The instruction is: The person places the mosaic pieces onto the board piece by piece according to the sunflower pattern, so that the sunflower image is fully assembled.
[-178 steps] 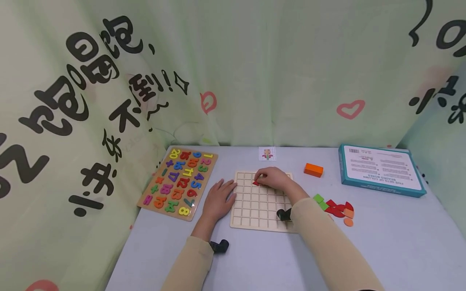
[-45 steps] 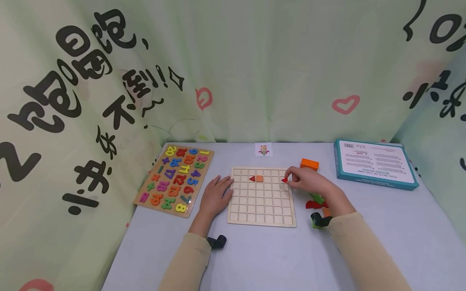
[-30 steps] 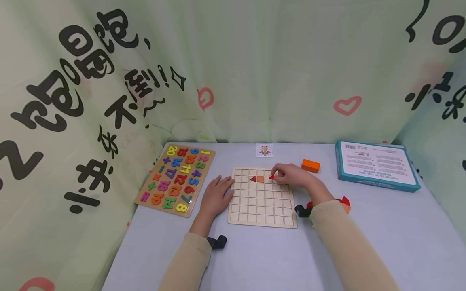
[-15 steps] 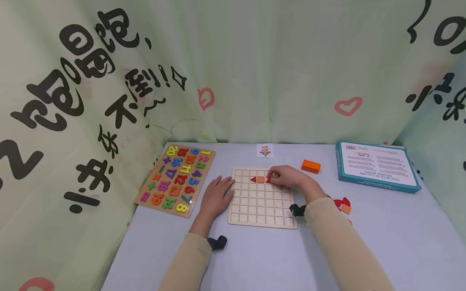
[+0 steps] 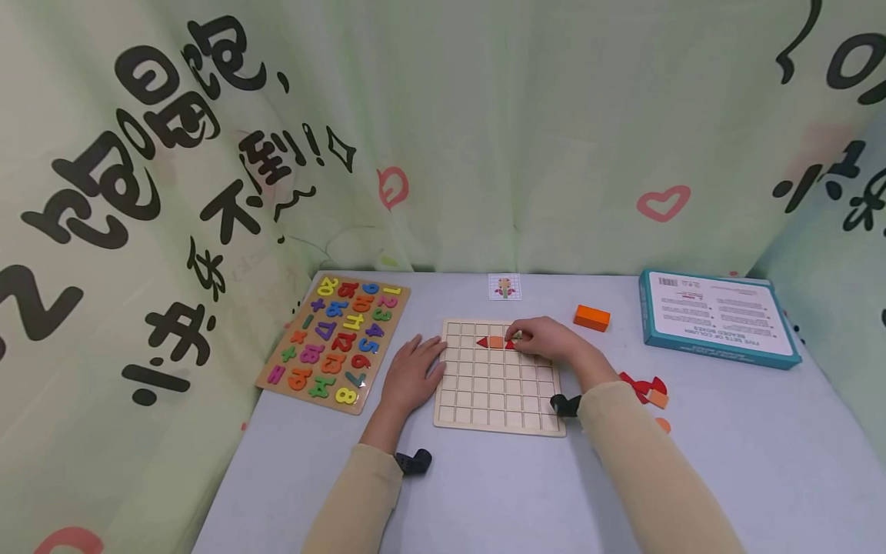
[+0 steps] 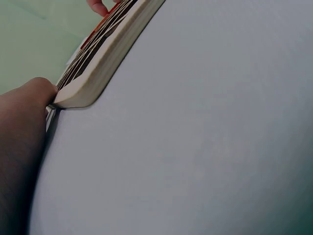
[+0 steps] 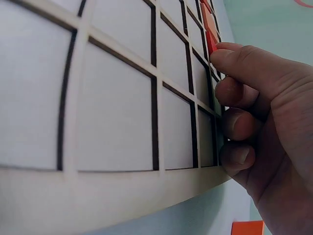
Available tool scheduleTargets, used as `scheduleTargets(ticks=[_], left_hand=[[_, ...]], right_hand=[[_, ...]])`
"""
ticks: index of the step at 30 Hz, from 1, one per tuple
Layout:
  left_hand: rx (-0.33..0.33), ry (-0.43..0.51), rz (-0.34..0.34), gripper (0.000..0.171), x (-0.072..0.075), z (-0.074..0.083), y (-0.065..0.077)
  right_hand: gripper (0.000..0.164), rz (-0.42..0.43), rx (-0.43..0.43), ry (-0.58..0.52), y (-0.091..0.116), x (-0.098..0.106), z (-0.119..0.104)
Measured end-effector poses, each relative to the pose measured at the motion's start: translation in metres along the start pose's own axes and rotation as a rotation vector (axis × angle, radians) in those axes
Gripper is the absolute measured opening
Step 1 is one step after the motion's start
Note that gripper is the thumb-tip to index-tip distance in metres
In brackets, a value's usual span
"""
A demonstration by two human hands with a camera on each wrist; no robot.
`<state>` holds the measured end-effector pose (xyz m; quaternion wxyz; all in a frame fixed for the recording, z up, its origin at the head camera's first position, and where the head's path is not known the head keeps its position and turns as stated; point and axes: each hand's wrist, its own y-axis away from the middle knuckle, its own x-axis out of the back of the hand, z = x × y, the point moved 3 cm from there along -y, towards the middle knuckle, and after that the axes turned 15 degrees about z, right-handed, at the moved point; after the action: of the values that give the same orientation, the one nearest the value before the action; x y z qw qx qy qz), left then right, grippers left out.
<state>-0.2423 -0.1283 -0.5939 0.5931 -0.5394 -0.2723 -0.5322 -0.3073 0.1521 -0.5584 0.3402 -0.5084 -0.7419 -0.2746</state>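
Right hand (image 5: 543,337): over the grid's (image 5: 498,392) far half, thumb and forefinger closed in a pinch on the right triangle (image 5: 511,345), other fingers curled. That piece is in the grid's second row from the far edge, beside an orange square (image 5: 496,342), with the left triangle (image 5: 481,342) on the square's other side. Left hand (image 5: 411,373): flat, fingers extended, touching the grid's left edge, holding nothing. Left of the grid: number board (image 5: 388,327). Beyond it: picture card (image 5: 504,287). To its right: orange block (image 5: 591,318), red pieces (image 5: 641,388) and, well apart, a box (image 5: 720,317). Obstructions: right sleeve (image 5: 644,454) crosses in front of the red pieces; black wrist camera (image 5: 564,405) covers part of the grid's right edge.
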Motion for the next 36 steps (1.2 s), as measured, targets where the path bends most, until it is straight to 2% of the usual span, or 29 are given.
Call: scheduleTargets(ticks=[11,19,25,31,36], left_hand=[[0.001,0.01,-0.017,0.049,-0.004,0.001,-0.001],[-0.01,0.007,-0.027,0.049,-0.006,0.001,0.001],[-0.009,0.008,-0.012,0.049,-0.004,0.001,0.002],[-0.006,0.01,-0.017,0.049,-0.003,0.001,0.001],[0.0,0.001,-0.015,0.049,-0.002,-0.001,0.001]], right_hand=[[0.024,0.041,-0.045,-0.026,0.008,-0.002,0.005],[0.025,0.113,-0.087,-0.05,0.025,0.006,0.011],[0.027,0.152,-0.099,-0.028,0.048,0.022,0.019],[0.026,0.204,-0.096,0.006,0.073,0.046,0.038],[0.03,0.182,-0.135,-0.002,0.096,0.064,0.053]])
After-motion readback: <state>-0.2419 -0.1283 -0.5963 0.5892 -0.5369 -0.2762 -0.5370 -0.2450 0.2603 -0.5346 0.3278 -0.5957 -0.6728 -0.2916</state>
